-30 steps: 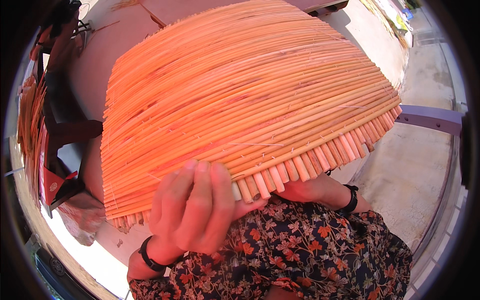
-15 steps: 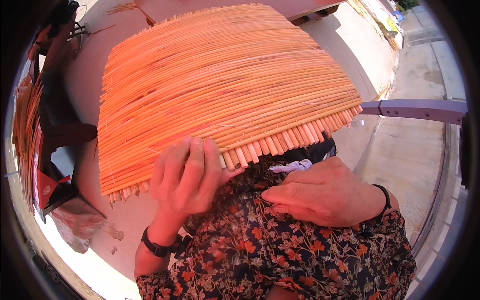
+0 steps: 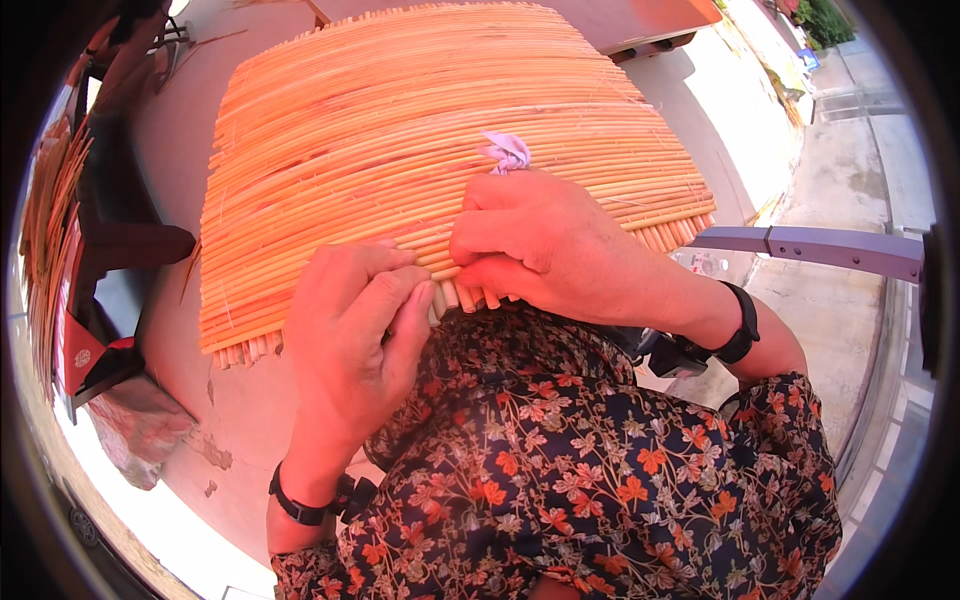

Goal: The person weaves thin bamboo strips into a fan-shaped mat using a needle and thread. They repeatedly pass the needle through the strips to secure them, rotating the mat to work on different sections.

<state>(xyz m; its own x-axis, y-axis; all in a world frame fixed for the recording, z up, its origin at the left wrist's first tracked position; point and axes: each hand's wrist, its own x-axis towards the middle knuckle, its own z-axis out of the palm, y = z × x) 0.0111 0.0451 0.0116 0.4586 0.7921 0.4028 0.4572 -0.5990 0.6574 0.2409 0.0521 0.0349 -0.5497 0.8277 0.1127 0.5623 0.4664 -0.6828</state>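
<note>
A large mat of thin straw-coloured stalks (image 3: 330, 180), laid side by side and stitched with fine thread, tilts up in front of me. Its near edge shows a row of short cut stalk ends. My left hand (image 3: 350, 330) is closed on that edge near the middle, fingers on top and thumb by the stalk ends. Right beside it, my right hand (image 3: 555, 245) presses closed fingers at the same edge. What those fingers pinch, if anything, is hidden. A knotted pale purple cloth strip (image 3: 506, 151) sticks up at the far side of the right hand.
A table (image 3: 660, 20) stands beyond the mat. On the left are dark wooden furniture (image 3: 130, 245), a bundle of dry stalks (image 3: 50, 230) and a stone (image 3: 140, 430). A purple-grey bar (image 3: 840, 250) juts in at right, near a clear plastic bottle (image 3: 703, 263).
My right hand has moved left and up from in front of my body onto the mat's near edge, the cloth strip moving with it. My left hand has shifted slightly and turned on the edge.
</note>
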